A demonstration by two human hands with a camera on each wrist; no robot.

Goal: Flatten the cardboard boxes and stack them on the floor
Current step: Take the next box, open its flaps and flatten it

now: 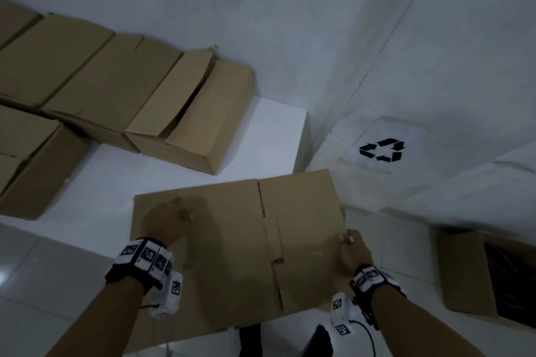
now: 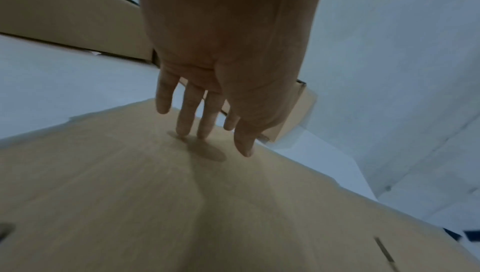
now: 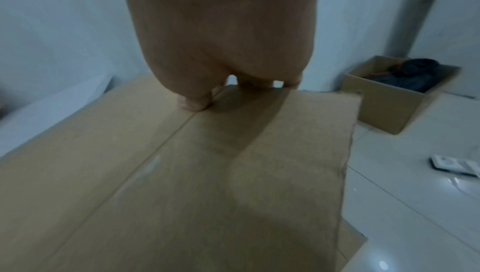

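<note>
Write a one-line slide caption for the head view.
Left hand presses flat on a flattened cardboard box while right hand grips its right edge; unflattened boxes wait behind.

Plain brown cardboard boxes (image 1: 185, 113) on a white counter (image 1: 275, 130); black recycling symbol (image 1: 381, 150) on white sheeting; black-and-white patterned wristbands (image 1: 143, 259).

Flattened box (image 1: 232, 246), left hand (image 1: 165, 222) pressing, right hand (image 1: 355, 252) gripping (edge)

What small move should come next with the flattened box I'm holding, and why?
Probably lower the flattened box onto the floor. It already looks flat; the left hand presses its top with straight fingers and the right hand grips its right edge.
</note>
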